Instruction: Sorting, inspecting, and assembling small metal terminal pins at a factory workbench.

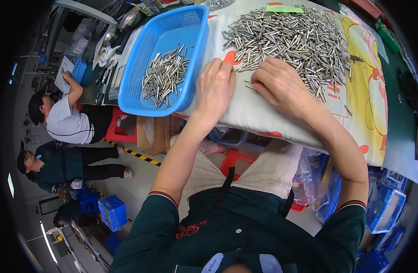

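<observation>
A large heap of short silvery metal pins (291, 43) is spread over a light printed cloth (245, 111) on the table. My right hand (282, 86) is at the heap's near edge, its fingers curled together. The ends of a couple of metal pins (248, 84) stick out by its fingertips. Just left of it, my left hand (215, 88) is closed, knuckles up, beside the blue basket's right wall; whatever its fingers hold is hidden. Inside the blue perforated basket (127, 93) lies a smaller pile of similar pins (166, 75).
A green paper strip (284, 9) lies on the far side of the heap. Tools and bags crowd the table left of the basket. Two people (65, 120) are off to the left, one by a red stool (120, 127). Blue crates (386, 209) stand at lower right.
</observation>
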A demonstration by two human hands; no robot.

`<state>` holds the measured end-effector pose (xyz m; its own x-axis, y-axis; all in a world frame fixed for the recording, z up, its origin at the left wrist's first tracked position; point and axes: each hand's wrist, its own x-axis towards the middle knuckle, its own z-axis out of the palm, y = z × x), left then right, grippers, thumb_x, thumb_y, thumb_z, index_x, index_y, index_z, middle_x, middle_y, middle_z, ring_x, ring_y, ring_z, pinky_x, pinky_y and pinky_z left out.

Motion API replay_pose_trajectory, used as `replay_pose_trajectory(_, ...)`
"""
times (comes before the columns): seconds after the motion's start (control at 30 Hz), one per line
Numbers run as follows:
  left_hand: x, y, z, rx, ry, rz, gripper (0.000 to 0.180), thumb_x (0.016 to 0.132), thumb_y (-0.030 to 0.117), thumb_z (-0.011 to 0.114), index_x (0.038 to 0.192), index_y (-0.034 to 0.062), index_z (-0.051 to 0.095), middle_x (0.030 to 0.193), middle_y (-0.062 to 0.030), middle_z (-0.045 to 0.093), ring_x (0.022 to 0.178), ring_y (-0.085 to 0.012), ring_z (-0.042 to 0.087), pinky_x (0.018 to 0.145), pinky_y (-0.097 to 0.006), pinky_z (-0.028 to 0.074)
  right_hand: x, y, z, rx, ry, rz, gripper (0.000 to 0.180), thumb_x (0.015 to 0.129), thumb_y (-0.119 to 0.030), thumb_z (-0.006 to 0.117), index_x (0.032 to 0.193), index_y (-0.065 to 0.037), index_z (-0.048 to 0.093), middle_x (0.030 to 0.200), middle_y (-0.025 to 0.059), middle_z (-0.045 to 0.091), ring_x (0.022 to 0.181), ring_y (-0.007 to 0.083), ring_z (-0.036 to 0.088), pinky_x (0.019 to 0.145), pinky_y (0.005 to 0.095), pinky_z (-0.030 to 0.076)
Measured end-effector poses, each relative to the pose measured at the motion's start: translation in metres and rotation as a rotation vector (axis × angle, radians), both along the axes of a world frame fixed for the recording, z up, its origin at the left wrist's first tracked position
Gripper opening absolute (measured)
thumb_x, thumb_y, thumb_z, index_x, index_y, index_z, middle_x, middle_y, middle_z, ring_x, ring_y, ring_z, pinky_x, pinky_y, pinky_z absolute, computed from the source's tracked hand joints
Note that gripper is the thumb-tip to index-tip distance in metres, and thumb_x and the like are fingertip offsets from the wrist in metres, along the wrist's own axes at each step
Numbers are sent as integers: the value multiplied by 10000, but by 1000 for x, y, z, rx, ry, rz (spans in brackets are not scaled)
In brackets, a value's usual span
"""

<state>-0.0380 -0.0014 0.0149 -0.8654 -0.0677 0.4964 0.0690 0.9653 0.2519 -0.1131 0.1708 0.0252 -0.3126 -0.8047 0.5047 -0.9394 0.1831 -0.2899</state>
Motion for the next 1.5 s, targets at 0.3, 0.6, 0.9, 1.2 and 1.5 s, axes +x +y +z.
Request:
replay_pose_trajectory(0.3,8,-1,5,114,22,-69,70,768,-2,605,830,-12,575,806,-150,568,763,-329,576,675,-414,443,5,-5,-3,36,165,-48,58,651,-78,620,652,-43,574,722,76,566,775,232,558,692,350,469)
replay_pose_trajectory(0.6,8,22,3,257,7,-63,57,756,19,604,757,-33,580,746,-145,609,638,-271,619,606,-371,486,-12,4,3,-129,106,-192,74,669,-60,634,689,-31,568,691,66,544,695,237,534,607,348,457)
replay_pose_trajectory(0.9,-5,43,3,166,-102,17,91,734,84,617,721,-5,602,632,-159,604,567,-332,599,562,-421,477,-13,7,-1,-47,16,-209,84,674,-93,603,669,-20,561,710,86,556,745,260,553,661,383,467)
replay_pose_trajectory(1.2,3,26,10,27,-180,-15,50,717,13,627,744,-8,591,755,-180,594,709,-349,602,631,-436,484,-4,14,7,169,86,-6,63,659,-85,612,662,-24,594,706,92,573,763,252,563,662,378,479)
replay_pose_trajectory(1.5,11,25,11,-216,-153,-56,38,722,0,588,756,-2,573,755,-149,535,718,-304,592,609,-411,498,8,6,7,226,269,-6,51,657,-99,597,655,-48,602,723,63,556,811,202,556,683,315,462)
